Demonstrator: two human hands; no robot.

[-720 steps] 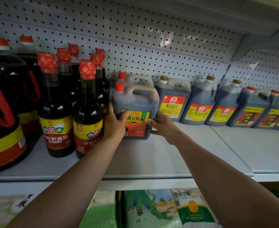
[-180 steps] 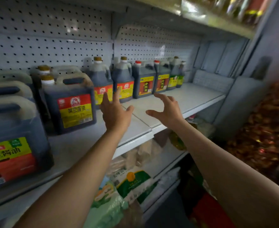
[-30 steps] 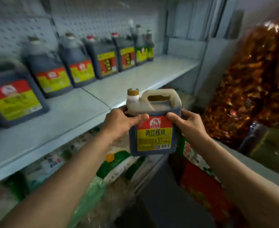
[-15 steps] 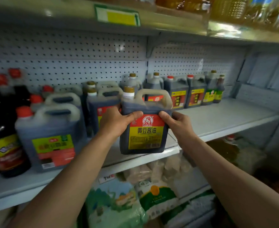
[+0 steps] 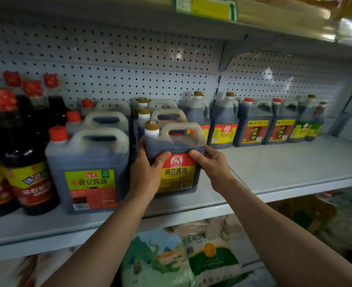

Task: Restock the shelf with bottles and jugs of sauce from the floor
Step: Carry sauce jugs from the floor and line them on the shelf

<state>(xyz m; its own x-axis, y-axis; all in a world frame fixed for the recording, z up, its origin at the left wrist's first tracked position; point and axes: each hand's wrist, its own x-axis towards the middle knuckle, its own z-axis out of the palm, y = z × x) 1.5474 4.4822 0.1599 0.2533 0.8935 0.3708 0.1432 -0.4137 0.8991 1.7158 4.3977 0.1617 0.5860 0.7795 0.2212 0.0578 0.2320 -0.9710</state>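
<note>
A dark soy sauce jug (image 5: 177, 156) with a gold cap and a red and yellow label stands upright on the white shelf (image 5: 285, 175), in front of two like jugs. My left hand (image 5: 148, 172) grips its left side. My right hand (image 5: 211, 164) holds its right side. A red-capped jug with a green and red label (image 5: 88, 170) stands right beside it on the left.
Tall red-capped sauce bottles (image 5: 26, 154) crowd the shelf's left end. More jugs (image 5: 254, 125) line the pegboard back wall to the right, with bare shelf in front of them. Bags of goods (image 5: 171, 259) fill the shelf below. Another shelf hangs overhead.
The jug, carried in both hands from low on the right a second ago, has moved forward over the shelf edge and now rests on the shelf in front of the matching jugs.
</note>
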